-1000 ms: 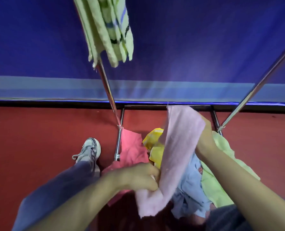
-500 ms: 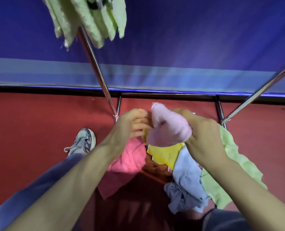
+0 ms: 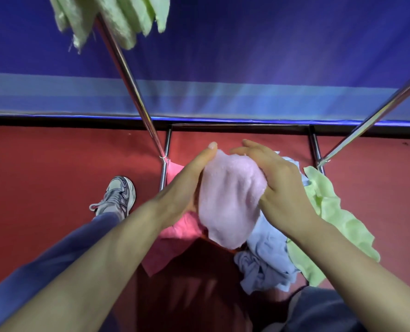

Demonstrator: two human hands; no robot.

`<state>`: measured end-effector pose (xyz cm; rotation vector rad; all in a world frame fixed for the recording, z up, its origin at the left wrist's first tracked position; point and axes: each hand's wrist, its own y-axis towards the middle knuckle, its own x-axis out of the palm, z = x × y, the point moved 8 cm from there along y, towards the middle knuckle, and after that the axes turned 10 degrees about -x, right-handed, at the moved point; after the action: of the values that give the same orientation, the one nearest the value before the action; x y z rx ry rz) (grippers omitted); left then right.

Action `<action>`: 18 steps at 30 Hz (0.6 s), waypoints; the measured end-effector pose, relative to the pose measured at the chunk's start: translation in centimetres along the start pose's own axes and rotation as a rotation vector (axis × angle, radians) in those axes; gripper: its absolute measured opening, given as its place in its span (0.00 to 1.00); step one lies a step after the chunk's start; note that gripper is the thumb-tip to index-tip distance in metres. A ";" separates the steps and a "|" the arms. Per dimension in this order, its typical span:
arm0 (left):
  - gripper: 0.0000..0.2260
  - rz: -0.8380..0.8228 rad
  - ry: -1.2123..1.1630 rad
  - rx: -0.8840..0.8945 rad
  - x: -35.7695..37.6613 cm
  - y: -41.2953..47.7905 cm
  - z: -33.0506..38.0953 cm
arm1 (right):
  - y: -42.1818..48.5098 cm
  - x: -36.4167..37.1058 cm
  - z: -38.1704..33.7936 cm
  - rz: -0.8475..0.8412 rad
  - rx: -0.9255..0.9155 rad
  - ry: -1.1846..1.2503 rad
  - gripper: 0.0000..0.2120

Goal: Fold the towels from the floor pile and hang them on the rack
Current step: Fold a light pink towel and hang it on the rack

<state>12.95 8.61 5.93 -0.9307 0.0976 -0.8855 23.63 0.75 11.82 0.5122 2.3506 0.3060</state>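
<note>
A folded pale pink towel hangs in the air between both hands, above the floor pile. My left hand holds its left edge, thumb lying along the top and fingers hidden beneath. My right hand holds the right edge with its fingers stretched over the top. The pile below holds a bright pink towel, a light blue one and a light green one. The rack's left pole and right pole slant upward. A green towel hangs at the top left.
The rack's base frame lies on the red floor against a blue wall panel. My left foot in a grey sneaker stands left of the base. My right knee is at the bottom right.
The long hanging pink towel was doubled over as my hands came together. It went from a bunched lump to a smoother folded flap spread between both hands.
</note>
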 end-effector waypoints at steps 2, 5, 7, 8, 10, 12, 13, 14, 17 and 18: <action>0.24 -0.122 -0.142 -0.052 1.4 0.0 -0.6 | -0.1 0.3 -0.2 -0.023 -0.033 -0.007 0.25; 0.29 -0.224 -0.380 -0.103 2.5 -0.5 -0.6 | -0.3 0.5 -1.1 -0.020 -0.112 -0.027 0.24; 0.28 -0.352 -0.483 -0.119 3.1 -1.2 0.2 | -0.5 0.9 -2.1 -0.069 -0.219 -0.019 0.23; 0.27 -0.395 -0.487 -0.117 2.7 -1.2 0.4 | -0.8 1.2 -2.6 -0.115 -0.258 -0.009 0.24; 0.23 -0.372 -0.441 -0.118 1.6 -0.8 0.6 | -1.2 2.0 -3.4 -0.195 -0.297 -0.012 0.24; 0.22 -0.360 -0.472 -0.140 1.0 -0.7 0.8 | -1.6 2.5 -4.2 -0.228 -0.337 -0.050 0.22; 0.23 -0.306 -0.487 -0.124 0.6 -0.5 1.1 | -1.8 2.8 -4.7 -0.234 -0.360 -0.062 0.21; 0.24 -0.216 -0.502 -0.092 -0.2 0.0 1.3 | -1.9 3.0 -5.0 -0.240 -0.376 -0.061 0.21; 0.21 0.061 -0.591 0.060 -3.9 1.1 1.5 | -2.0 3.3 -5.1 -0.266 -0.363 -0.023 0.16; 0.19 0.094 -0.619 0.096 -4.6 1.2 1.7 | -2.0 3.5 -5.1 -0.297 -0.338 -0.015 0.12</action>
<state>11.35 13.28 4.79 -1.0629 -0.4259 -0.4818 17.28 0.13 12.78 0.0033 2.2565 0.5427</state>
